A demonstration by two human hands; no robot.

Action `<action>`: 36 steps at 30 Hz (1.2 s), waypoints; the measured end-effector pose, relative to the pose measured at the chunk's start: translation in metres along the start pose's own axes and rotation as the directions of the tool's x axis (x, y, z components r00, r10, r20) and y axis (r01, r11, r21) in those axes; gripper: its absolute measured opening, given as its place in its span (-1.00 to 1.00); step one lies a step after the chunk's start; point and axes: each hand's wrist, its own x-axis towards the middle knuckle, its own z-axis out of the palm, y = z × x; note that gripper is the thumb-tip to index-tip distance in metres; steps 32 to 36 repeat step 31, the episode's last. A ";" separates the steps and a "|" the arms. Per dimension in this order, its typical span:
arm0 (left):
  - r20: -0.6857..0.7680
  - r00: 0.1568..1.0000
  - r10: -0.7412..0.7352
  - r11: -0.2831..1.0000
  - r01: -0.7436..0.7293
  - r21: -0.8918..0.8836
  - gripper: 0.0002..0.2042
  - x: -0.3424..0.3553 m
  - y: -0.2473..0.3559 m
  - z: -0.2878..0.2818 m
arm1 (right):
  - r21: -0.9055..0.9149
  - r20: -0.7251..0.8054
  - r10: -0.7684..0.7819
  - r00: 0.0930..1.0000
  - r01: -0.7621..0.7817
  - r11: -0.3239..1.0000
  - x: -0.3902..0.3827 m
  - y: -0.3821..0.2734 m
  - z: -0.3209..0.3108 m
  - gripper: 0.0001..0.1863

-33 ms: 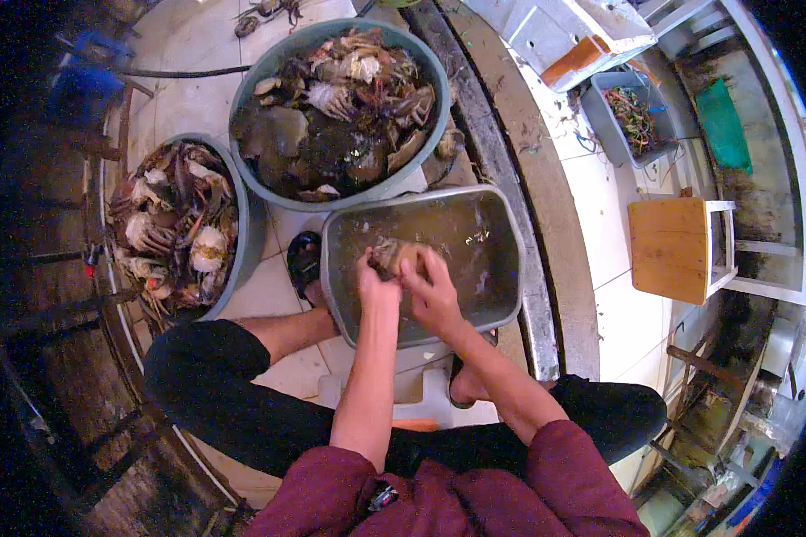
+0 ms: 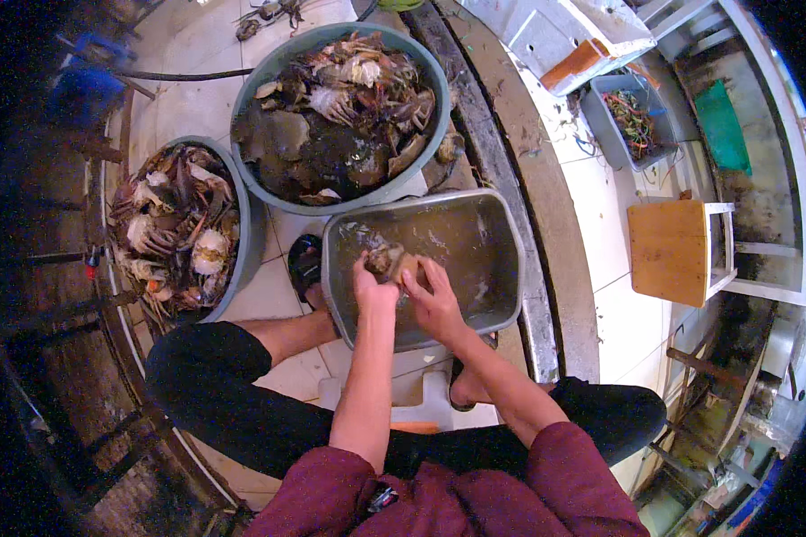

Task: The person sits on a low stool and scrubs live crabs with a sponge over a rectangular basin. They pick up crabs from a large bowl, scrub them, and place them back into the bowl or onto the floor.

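Note:
Over a grey rectangular basin (image 2: 515,268) of murky water, my two hands work close together. My left hand (image 2: 373,285) is closed around a small brownish crab (image 2: 381,258), partly covered by the fingers. Pressed against the crab's right side is a tan, block-like thing (image 2: 407,268), which my right hand (image 2: 433,295) grips between thumb and fingers. Its exact kind is too small to make out.
A large round tub (image 2: 242,170) beyond the basin holds crabs and loose shells. Another round tub (image 2: 244,224) at left is full of crabs. To the right are a wooden-topped stool (image 2: 667,251) and a grey bin (image 2: 604,121) of colourful strands. A sandal (image 2: 304,261) touches the basin's left side.
My hands and the crab have shifted very slightly, and the crab shows a paler, mottled side. Both hands keep their grip.

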 end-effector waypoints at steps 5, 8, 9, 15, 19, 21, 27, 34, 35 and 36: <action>0.098 0.993 0.068 0.998 -0.069 -0.001 -0.80 0.016 -0.002 -0.032 | 0.054 -0.055 0.033 0.998 -0.030 0.998 0.015 -0.013 0.000 -0.52; 0.007 1.000 -0.029 0.999 0.029 -0.046 -0.83 0.004 -0.004 -0.001 | -0.042 -0.045 -0.017 0.999 0.015 0.999 -0.006 0.004 0.001 -0.49; -0.007 1.000 0.008 0.997 -0.009 -0.073 -0.83 0.004 0.000 -0.004 | -0.039 -0.032 -0.003 0.999 0.002 0.999 -0.006 0.001 -0.002 -0.48; -0.074 0.997 0.011 1.000 -0.013 -0.020 -0.82 -0.018 -0.005 0.007 | -0.028 0.089 -0.061 0.994 0.063 0.998 -0.008 0.006 0.001 -0.30; 0.018 1.000 0.018 1.000 -0.018 -0.017 -0.77 0.002 0.003 -0.008 | -0.045 0.079 -0.070 0.994 0.074 0.996 -0.002 0.000 -0.003 -0.30; -0.026 0.999 0.033 0.999 -0.033 0.006 -0.77 -0.001 0.000 -0.015 | 0.015 0.056 -0.089 0.994 0.088 0.996 0.020 -0.015 -0.004 -0.31; -0.036 0.996 0.079 0.997 -0.079 0.001 -0.78 -0.007 0.003 -0.002 | -0.054 0.067 -0.086 0.994 0.090 0.994 0.011 -0.005 -0.004 -0.34; -0.015 0.994 0.106 0.994 -0.106 -0.011 -0.57 0.005 -0.003 -0.010 | -0.079 0.217 -0.079 0.973 0.098 0.992 -0.010 0.018 0.001 -0.32; -0.015 0.994 0.106 0.994 -0.106 -0.011 -0.57 0.005 -0.003 -0.010 | -0.079 0.217 -0.079 0.973 0.098 0.992 -0.010 0.018 0.001 -0.32; -0.015 0.994 0.106 0.994 -0.106 -0.011 -0.57 0.005 -0.003 -0.010 | -0.079 0.217 -0.079 0.973 0.098 0.992 -0.010 0.018 0.001 -0.32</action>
